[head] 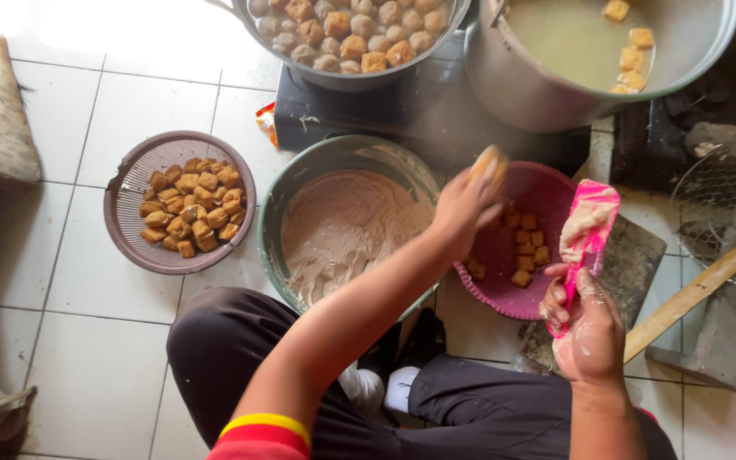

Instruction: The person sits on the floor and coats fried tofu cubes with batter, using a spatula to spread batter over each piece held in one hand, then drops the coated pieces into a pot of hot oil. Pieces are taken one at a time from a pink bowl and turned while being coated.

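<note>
- While the left hand [463,207] grips a tofu puff [489,163] over the pink basin [555,192], the right hand [588,328] clutches a paste-laden pink scoop [588,226].
- Green bowl of paste [347,226] looks still quite full.
- Many puffs in the brown colander [179,204] seemingly await filling.

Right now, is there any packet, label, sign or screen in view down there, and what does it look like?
Small wrapper: on the white tiled floor left of the dark stove base, above the green bowl; crumpled, orange-red with some yellow, partly hidden.
No labels, signs or screens show.
</note>
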Available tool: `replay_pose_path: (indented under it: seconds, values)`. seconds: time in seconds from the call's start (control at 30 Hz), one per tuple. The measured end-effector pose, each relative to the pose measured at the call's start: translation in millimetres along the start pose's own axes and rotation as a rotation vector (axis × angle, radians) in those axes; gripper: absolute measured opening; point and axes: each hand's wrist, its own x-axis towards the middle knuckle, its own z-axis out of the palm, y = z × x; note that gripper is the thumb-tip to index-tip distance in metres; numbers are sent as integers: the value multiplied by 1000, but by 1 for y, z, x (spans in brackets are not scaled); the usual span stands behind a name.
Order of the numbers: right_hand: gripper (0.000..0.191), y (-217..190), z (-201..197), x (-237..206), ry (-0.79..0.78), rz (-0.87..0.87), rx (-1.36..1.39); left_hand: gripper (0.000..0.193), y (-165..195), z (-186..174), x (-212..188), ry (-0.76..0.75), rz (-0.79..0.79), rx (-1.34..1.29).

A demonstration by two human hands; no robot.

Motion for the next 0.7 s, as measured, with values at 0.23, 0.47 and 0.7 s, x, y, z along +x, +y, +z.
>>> replay_pose_path:
  seconds: [0.23,0.47,0.7]
  values:
    - [35,-4,-12,4,28,10,102,64,112,69,8,-135,375,-64]
    - [31,-4,-21,13,51,-108,101,58,104,-24,-77,-18,264,186]
    - [49,42,-58,104,61,0,-146,52,62,-88,-153,66,161,291]
